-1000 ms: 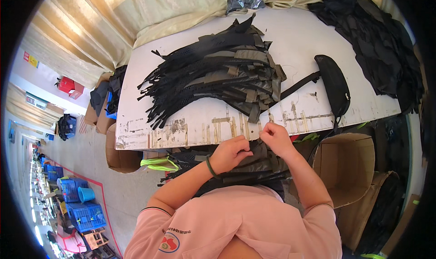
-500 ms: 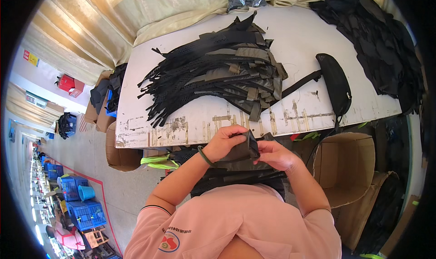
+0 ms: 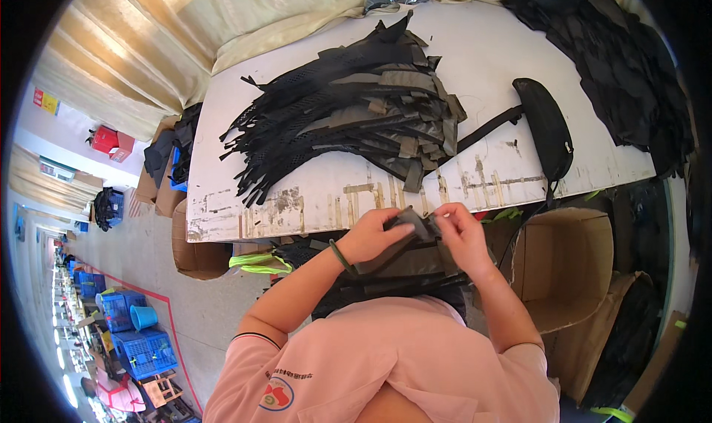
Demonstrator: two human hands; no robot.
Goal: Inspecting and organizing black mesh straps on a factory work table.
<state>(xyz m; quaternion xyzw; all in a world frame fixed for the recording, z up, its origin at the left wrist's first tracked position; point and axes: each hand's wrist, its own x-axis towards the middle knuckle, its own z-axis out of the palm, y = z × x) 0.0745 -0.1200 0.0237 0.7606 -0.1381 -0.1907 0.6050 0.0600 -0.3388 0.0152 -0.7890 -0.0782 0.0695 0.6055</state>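
Observation:
My left hand [image 3: 375, 235] is closed on a dark grey fabric piece [image 3: 423, 228], thumb on top, just off the near edge of the white table [image 3: 326, 189]. The fingertips of my right hand [image 3: 461, 236] pinch the right end of the same piece. More dark fabric [image 3: 400, 263] hangs below my hands, over my lap. On the table beyond lies a layered stack of black mesh and grey fabric strips [image 3: 348, 111]. To its right is a slim black zippered pouch [image 3: 545, 130] with a strap running toward the stack.
A heap of black fabric pieces [image 3: 601, 67] covers the table's far right. An open cardboard box [image 3: 564, 267] stands below the table to my right. Another carton [image 3: 199, 245] and a neon yellow strip [image 3: 259, 263] are at the left. Blue crates [image 3: 144, 351] line the floor farther left.
My right hand has risen and turned, its fingers now pinching the piece from above. The fabric between my hands has tilted and spread wider.

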